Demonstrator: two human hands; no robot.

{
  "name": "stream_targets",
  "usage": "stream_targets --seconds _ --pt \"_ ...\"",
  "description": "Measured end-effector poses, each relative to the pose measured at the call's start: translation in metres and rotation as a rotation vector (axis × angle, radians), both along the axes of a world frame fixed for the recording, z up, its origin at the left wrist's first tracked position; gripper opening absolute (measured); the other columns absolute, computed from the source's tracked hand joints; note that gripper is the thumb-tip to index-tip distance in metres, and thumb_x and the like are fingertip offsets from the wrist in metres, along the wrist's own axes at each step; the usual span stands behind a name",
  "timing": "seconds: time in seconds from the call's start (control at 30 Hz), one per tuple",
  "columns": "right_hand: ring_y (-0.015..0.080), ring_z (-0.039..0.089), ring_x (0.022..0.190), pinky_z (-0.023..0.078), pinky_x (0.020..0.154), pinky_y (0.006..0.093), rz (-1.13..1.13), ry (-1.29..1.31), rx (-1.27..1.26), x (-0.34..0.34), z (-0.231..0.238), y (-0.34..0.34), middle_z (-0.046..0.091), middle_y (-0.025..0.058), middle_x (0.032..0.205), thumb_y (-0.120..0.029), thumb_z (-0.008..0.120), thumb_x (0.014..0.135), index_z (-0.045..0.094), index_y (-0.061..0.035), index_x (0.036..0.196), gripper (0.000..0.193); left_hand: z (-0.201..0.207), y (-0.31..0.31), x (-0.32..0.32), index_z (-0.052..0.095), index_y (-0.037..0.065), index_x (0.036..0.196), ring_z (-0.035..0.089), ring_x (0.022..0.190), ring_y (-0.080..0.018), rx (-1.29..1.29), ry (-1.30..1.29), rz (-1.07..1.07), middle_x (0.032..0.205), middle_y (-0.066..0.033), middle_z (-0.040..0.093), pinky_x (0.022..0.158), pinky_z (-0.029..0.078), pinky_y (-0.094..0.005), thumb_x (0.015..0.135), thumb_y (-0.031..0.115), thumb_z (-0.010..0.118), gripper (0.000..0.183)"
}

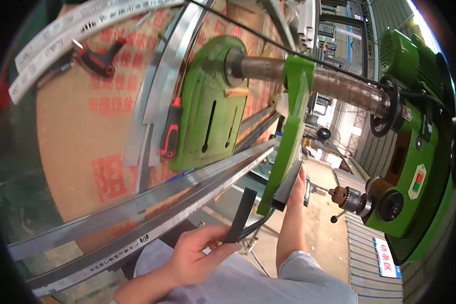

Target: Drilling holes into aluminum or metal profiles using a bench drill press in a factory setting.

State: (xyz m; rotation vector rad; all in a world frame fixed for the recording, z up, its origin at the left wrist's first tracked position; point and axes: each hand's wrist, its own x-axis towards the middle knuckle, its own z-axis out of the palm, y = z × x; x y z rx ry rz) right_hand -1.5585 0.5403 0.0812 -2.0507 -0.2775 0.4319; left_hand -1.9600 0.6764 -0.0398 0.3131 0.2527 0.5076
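Now left hand (195,253) pinches a black strip (240,215); right hand (295,190) presses a dark tube (288,186) against green drill-press table (289,142); keep it flush.

Bright daylight, fisheye bending, dark vignetted rim

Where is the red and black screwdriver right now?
In the head view the red and black screwdriver lies left of centre on the cardboard-covered bench, between the bent metal strips and the drill press's green base plate.
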Motion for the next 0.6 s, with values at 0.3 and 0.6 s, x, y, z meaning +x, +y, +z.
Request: stream_targets --seconds 0.3,0.6 --pt "0.021 0.073 0.098 0.062 0.081 0.032 0.032 -0.018 -0.116 -0.005 0.006 0.002 0.071 0.0106 0.12 -0.011 0.059 0.104 0.055 -0.0041 0.14 0.037 0.001 0.019 0.01 0.058 0.0 0.122 0.066 0.078 -0.0116 -0.132 0.128 0.236 0.091 -0.0096 0.07 0.065 0.051 -0.026 0.092 0.002 0.073 0.034" --pt "0.0132 0.071 0.085 0.06 0.072 0.0263 0.076 0.058 -0.005 0.004 0.005 -0.001 0.073 0.0067 0.11 -0.01 0.062 0.103 0.056 -0.0035 0.139 0.037 0.025 0.052 0.014 0.064 -0.005 0.128 0.055 0.062 -0.0248 0.753 0.358 0.339 0.075 -0.0113 0.054 0.055 0.047 -0.0351 0.087 0.004 0.074 0.043"
